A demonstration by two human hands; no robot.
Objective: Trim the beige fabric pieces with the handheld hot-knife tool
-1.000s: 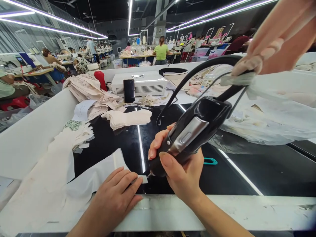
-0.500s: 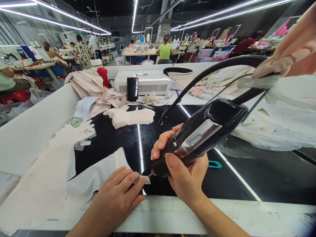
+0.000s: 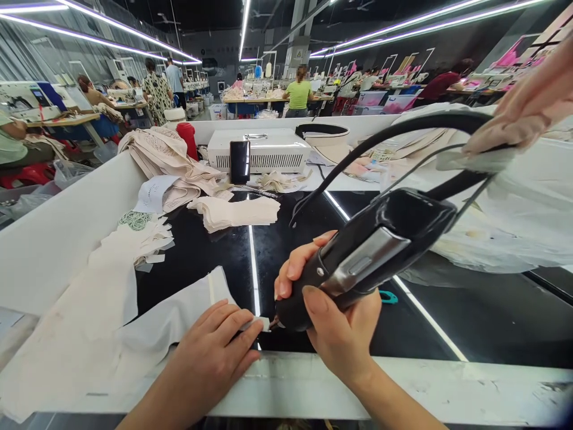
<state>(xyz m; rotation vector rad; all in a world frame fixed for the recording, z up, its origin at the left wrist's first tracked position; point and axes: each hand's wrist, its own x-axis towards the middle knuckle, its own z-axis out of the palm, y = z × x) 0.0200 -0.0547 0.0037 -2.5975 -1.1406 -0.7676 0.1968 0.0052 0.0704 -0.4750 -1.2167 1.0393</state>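
My right hand [image 3: 342, 322] is wrapped around a black corded hand tool [image 3: 358, 260] with a silver lever on its side. The tool tilts down to the left, and its small tip is at the end of a white fabric piece [image 3: 188, 310]; whether they touch I cannot tell. My left hand [image 3: 219, 346] lies flat on that fabric with fingers stretched out, pressing it down near the tool. The fabric's narrow end shows beyond the fingertips. Partly hidden behind my right hand lies a teal tool [image 3: 388, 297].
Beige fabric pieces [image 3: 235, 212] are stacked on the black tabletop [image 3: 201, 245], near a phone [image 3: 240, 161] and a white vented box [image 3: 277, 152]. Plastic-wrapped material [image 3: 492, 239] lies at right. The tool's cord [image 3: 403, 122] arches to a blurred pinkish shape. People sit at machines beyond.
The black hand tool has shifted slightly down and to the right in view, with my right hand still around it. My left hand stays on the fabric.
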